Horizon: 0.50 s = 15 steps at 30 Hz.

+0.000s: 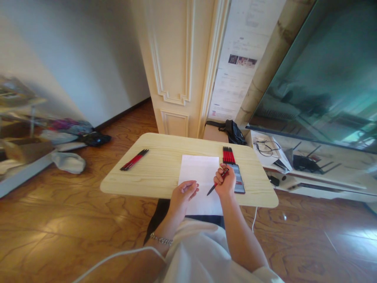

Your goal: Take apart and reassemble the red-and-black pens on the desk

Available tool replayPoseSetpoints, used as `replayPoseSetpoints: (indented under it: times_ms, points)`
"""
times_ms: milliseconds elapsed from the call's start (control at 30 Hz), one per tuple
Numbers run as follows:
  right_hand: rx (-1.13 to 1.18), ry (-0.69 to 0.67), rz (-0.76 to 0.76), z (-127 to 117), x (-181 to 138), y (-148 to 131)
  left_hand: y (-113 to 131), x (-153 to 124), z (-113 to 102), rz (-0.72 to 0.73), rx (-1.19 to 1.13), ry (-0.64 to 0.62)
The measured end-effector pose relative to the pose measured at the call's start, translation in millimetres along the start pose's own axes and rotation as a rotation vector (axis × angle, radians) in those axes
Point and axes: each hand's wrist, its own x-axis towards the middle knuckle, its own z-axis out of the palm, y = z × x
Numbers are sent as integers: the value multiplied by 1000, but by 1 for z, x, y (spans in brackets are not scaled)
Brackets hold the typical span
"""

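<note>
My right hand point(226, 182) is closed round a red and black pen point(217, 182), its dark tip pointing down and to the left over the sheet. Beneath both hands lies a white sheet of paper point(200, 169), overhanging the table's near edge. Over the sheet's left side is my left hand point(186, 193), fingers loosely curled, with nothing visible in it. A row of several red and black pens point(229, 155) lies just beyond the right hand. A smartphone point(240, 182), partly covered by that hand, rests on the table. More such pens point(134, 160) are bunched at the left.
The small pale wooden table point(159, 173) has rounded corners. Behind it are a cream panelled door point(173, 51) and a black bag point(234, 131). A router point(308, 163) and cables sit on a low cabinet at the right. A white cable point(118, 255) crosses near my left forearm.
</note>
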Motion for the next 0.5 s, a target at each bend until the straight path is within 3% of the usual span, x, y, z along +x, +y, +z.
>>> replayPoseSetpoints:
  times_ms: [500]
  points:
    - [-29,33,-6,-3,6,3,-2,1,-4,21,33,6]
